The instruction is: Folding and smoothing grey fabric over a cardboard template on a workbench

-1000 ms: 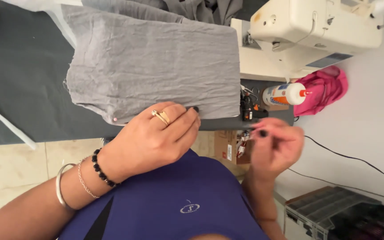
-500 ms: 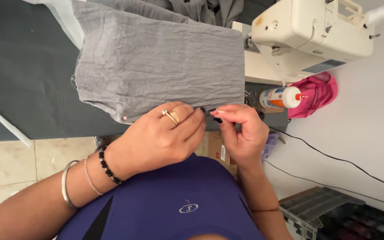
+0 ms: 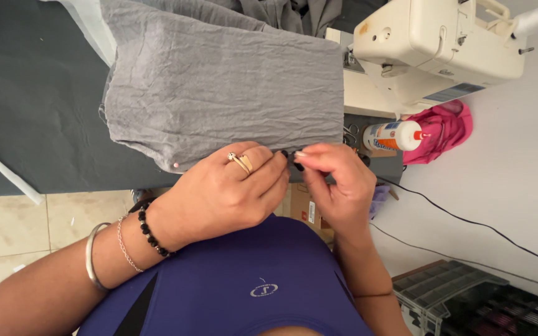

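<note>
A crumpled grey fabric [image 3: 225, 93] lies on the dark tabletop [image 3: 32, 112]. The left hand [image 3: 225, 193], wearing a gold ring [image 3: 241, 162], presses down on its near edge, fingertips meeting those of the right hand [image 3: 337, 186], which pinches the same hem. A pink-headed pin [image 3: 175, 165] sits in that edge. A cream sewing machine [image 3: 431, 43] stands beside a white glue bottle [image 3: 393, 135].

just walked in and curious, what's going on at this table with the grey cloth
A person sits at a dark table with a piece of grey fabric spread on it. The left hand presses on the fabric's near edge, and the right hand pinches that same edge right beside it, fingertips almost meeting. A pink-headed pin sits in the edge to the left. A cream sewing machine and a glue bottle stand nearby.
</note>
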